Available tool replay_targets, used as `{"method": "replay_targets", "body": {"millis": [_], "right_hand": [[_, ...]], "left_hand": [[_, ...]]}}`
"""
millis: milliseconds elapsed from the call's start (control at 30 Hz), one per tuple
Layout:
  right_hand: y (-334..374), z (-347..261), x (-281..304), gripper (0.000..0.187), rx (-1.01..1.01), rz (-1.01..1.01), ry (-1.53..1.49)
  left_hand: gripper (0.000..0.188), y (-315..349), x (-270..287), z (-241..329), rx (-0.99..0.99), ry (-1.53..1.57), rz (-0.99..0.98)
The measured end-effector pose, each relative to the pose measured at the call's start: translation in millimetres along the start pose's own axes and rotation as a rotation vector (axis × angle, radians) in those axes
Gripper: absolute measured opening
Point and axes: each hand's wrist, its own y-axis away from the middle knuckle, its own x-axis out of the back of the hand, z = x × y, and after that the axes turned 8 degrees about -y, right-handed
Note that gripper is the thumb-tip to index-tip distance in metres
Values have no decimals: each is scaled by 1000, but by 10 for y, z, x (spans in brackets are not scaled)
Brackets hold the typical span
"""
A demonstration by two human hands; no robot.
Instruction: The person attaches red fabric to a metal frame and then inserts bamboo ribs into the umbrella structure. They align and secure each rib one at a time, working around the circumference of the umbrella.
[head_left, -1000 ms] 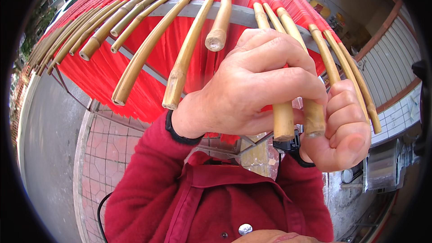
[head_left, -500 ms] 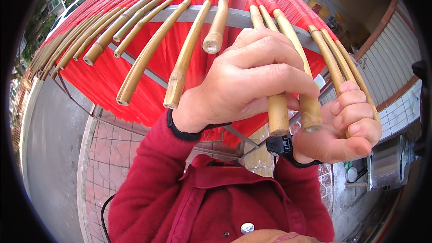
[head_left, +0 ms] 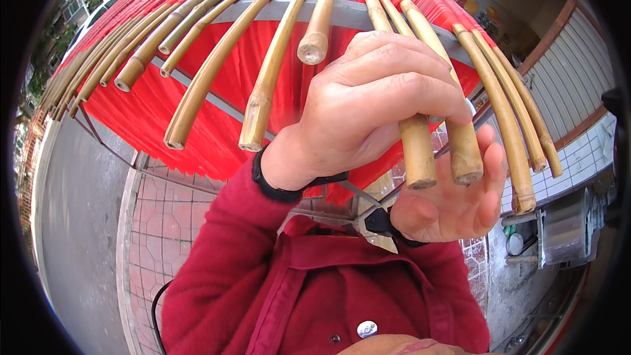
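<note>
Bamboo poles (head_left: 266, 85) fan out toward me over a metal rail, their near ends bare and their far lengths covered with red strands (head_left: 154, 125) that hang below. My left hand (head_left: 378, 95) is wrapped over two bamboo poles (head_left: 418, 154) right of the middle, with their cut ends jutting out beneath its fingers. Just below and beside those ends, my right hand (head_left: 453, 200) is turned palm up, its fingers apart and holding nothing. Farther right, several bamboo poles (head_left: 506, 131) stick out with no hand on them.
A grey metal rail (head_left: 358, 16) runs crosswise under the poles, with thin frame bars below. A metal container (head_left: 564, 233) stands at the right, near a white tiled ledge (head_left: 582, 161). Red paving (head_left: 164, 223) and a grey road (head_left: 82, 223) lie at the left.
My right hand has let go of the poles at the right and moved left, its fingers opening. My left hand keeps its two poles, shifted slightly right.
</note>
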Motion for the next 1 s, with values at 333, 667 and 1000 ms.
{"method": "replay_targets", "body": {"millis": [333,667,1000], "right_hand": [[-516,201,-83,31,-27,-202,-78],[-490,248,-71,31,-58,-57,-54],[-514,313,-20,27,-25,110,31]], "left_hand": [[20,15,0,43,-17,-126,106],[19,75,126,85,37,-219,92],[25,133,127,138,88,-248,99]]}}
